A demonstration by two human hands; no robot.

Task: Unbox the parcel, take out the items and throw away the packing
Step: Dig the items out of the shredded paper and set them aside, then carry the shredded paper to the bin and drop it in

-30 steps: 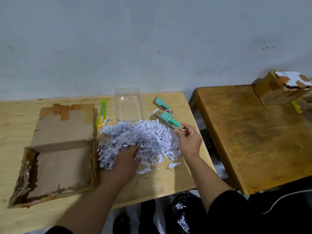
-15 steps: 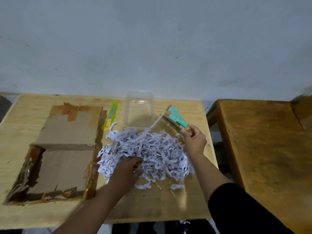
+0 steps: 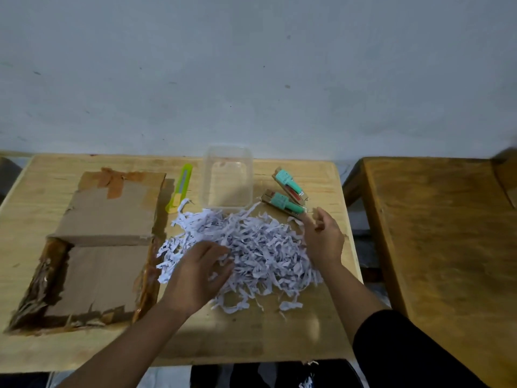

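In the middle of the frame, on the pale wooden table (image 3: 321, 326), lies a loose heap of white shredded paper (image 3: 251, 245), thin curled strips. At left sits the opened cardboard box (image 3: 95, 256), brown and torn along its lower edges, its flap patched with tan tape. Above the heap stand a clear plastic tray (image 3: 227, 177) with rounded corners and a slim lime-green utility knife (image 3: 180, 189). At upper right of the heap lie two carded packs, each with a teal item: the farther pack (image 3: 289, 184) and the nearer pack (image 3: 285, 203), side by side.

Half a second ago your right hand (image 3: 324, 239) pinched one pack up off the table; now both packs lie flat and your fingers (image 3: 319, 219), loosely curled, hold nothing at the heap's right edge. Your left hand (image 3: 195, 275) still rests spread on the shreds, fingers relaxed, pressing into the strips.
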